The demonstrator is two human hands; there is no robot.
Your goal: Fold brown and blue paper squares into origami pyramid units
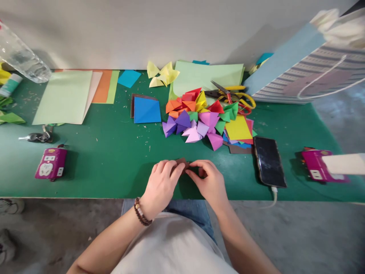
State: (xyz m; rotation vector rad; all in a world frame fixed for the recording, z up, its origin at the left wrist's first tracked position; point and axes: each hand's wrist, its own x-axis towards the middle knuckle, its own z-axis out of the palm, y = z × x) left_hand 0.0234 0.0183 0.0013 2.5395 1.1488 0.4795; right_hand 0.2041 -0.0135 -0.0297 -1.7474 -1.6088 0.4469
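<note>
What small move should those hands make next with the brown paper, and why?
Probably firmly creasing the small brown paper along its edge. The left hand and right hand pinch it at their fingertips, and the nearby folded paper pieces have sharp points. The fingers hide most of the brown piece, though, so this is only a judgement.

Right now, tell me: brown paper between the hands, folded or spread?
Folded: the brown paper is a small creased bundle pinched between the left hand and the right hand.
</note>
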